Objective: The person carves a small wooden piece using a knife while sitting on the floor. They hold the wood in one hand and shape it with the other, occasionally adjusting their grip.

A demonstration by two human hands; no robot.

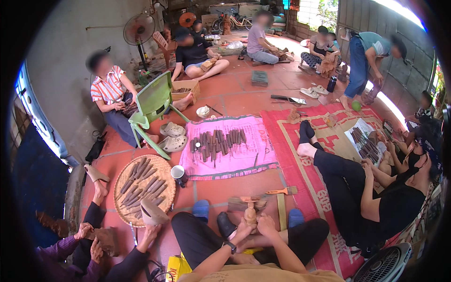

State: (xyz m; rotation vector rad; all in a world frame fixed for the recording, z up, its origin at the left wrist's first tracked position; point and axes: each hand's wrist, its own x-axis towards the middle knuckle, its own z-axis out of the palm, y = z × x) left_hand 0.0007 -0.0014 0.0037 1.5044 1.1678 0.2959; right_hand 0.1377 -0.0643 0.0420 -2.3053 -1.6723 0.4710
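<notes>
I sit cross-legged, and between my knees stands a small carved wooden figure [251,215] with a flat, wider top. My left hand [244,230], with a dark watch at its wrist, is wrapped round the figure's lower part. Close against the figure's right side is my right hand [267,225], its fingers closed; whatever they hold is too small to make out. Just behind the figure lies a dark wooden board [238,205]. A flat brush [285,191] with an orange handle and a pale wooden strip [282,211] lie beyond my right hand.
Dark-handled carving tools cover a pink sheet [221,174] ahead and fill a round woven basket [172,181] at left. A mug [178,173] stands between them. Blue slippers [201,209] flank my work. A green chair [152,98], a fan [383,264] and several people sit around.
</notes>
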